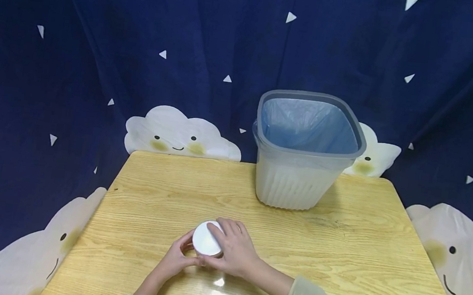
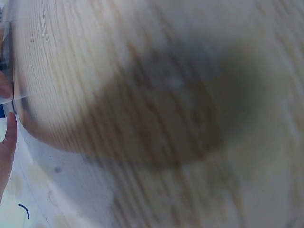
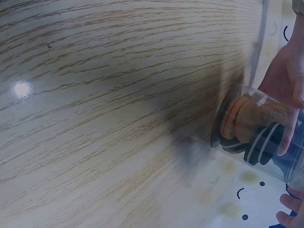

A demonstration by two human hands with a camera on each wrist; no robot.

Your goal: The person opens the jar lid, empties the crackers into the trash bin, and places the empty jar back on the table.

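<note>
Near the front of the table stands a clear jar [image 3: 256, 128] with a white round lid [image 1: 205, 239]; light brown and dark sandwich cookies [image 3: 263, 142] show through its wall in the right wrist view. My left hand [image 1: 176, 259] grips the jar's side from the left, its fingers around the wall. From the right, my right hand [image 1: 237, 251] holds the lid, with fingers along its far edge and part of the hand over the top. At the left edge of the left wrist view, only a slice of the jar and some fingers appear.
A translucent white bin [image 1: 298, 179] with a grey rim and a blue liner stands at the back right of the wooden table [image 1: 162, 187]. Behind the table hangs a dark blue cloth [image 1: 214, 33] with white triangles and clouds.
</note>
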